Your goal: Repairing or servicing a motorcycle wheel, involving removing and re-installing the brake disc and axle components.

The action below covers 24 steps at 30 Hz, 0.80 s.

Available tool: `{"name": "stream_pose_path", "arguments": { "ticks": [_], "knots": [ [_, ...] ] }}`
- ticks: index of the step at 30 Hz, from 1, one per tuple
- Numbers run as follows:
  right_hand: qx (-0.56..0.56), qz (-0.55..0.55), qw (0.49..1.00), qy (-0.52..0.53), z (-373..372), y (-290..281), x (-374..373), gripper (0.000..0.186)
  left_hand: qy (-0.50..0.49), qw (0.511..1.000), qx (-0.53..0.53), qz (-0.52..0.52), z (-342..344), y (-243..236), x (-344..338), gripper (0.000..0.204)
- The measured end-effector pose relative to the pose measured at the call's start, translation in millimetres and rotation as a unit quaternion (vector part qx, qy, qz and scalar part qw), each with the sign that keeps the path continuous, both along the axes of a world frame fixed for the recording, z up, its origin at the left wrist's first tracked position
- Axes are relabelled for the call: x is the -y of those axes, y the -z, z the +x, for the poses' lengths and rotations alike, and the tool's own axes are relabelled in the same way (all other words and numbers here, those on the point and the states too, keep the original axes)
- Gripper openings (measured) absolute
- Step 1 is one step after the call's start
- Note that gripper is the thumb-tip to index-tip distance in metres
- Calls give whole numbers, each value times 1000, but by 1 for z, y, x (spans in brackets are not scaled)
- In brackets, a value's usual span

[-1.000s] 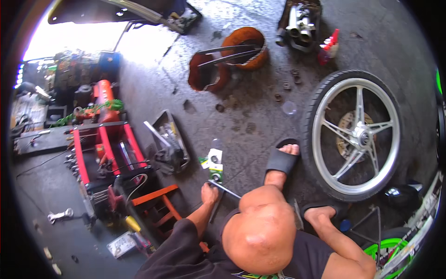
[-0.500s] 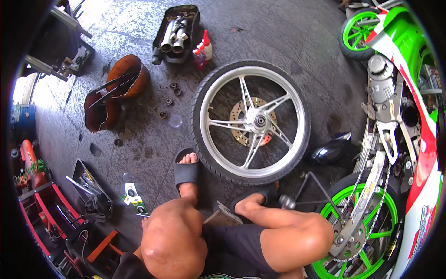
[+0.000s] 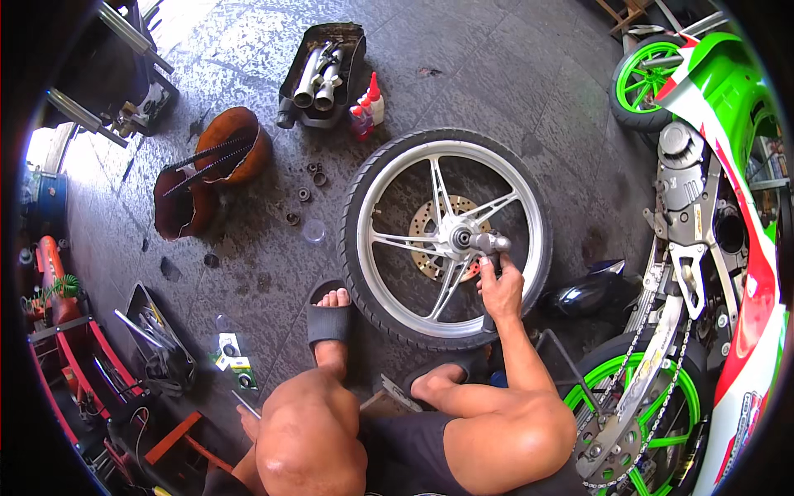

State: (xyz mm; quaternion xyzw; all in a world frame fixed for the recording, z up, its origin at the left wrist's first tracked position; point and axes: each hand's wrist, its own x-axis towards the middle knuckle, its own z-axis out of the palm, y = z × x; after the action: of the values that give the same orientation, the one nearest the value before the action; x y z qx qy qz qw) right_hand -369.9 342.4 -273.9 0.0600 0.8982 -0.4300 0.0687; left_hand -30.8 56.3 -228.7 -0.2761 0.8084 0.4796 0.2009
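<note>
In my right hand (image 3: 502, 291) is a hammer (image 3: 493, 242), its fingers closed round the dark handle. The metal head hangs over the hub (image 3: 461, 238) of a silver spoked wheel (image 3: 442, 150) with a black tyre, lying flat on the floor. A drilled brake disc (image 3: 423, 219) shows through the spokes, under the hub. Beside my left knee, my left hand (image 3: 250, 426) is closed on a thin metal rod (image 3: 246, 407); the knee hides part of the hand.
A motorcycle (image 3: 748, 248) with green wheels stands at the right. Left lie a rusty cut-open container (image 3: 240, 169), small metal rings (image 3: 303, 194), packaged parts (image 3: 235, 360) and a tool tray (image 3: 169, 347). A black bin (image 3: 343, 37) with metal tubes and several bottles (image 3: 364, 116) lie beyond.
My right hand has come into view and the hammer has moved from beside my right foot up over the wheel hub. More of my left hand and the rod now shows.
</note>
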Motion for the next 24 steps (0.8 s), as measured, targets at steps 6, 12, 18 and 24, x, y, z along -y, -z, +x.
{"name": "stream_pose_path", "arguments": {
  "ticks": [6,12,18,24],
  "knots": [
    [37,54,998,-4,-8,15,5,32,-29,1000,3,-6,4,6,-4,27],
    [-17,115,989,-90,-13,0,16,31,-40,999,-4,-9,13,12,-7,25],
    [-29,114,988,-98,-11,4,15,33,-64,997,-22,-24,20,15,-8,23],
    [50,105,993,-28,-18,6,14,29,-151,963,-112,-194,10,35,44,22]
  ]
}}
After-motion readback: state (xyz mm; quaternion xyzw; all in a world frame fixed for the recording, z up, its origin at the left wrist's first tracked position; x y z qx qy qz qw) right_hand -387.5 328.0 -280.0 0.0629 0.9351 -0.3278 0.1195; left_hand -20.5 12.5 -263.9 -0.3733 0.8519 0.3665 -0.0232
